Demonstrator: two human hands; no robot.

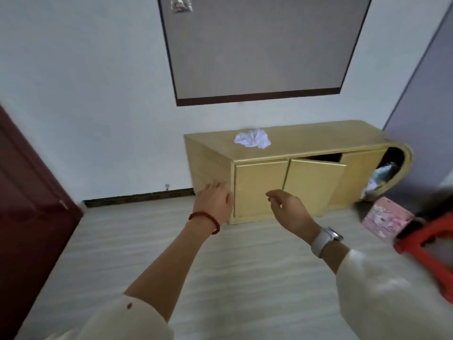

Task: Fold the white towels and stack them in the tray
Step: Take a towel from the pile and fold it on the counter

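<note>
A white-walled room with a pale plank floor holds a low yellow cabinet; no writing can be read anywhere. A crumpled white towel lies on the cabinet's top, well beyond both hands. The left hand reaches forward with fingers spread loosely, holding nothing. The right hand has its fingers loosely curled, also empty.

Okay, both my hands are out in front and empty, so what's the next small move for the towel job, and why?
Probably step closer and reach for the crumpled white towel lying unfolded on top of the low yellow wooden cabinet. The left hand and right hand hold nothing and hang short of it, in front of the cabinet's doors. No tray shows in this view, so picking up the towel seems the sensible start.
</note>
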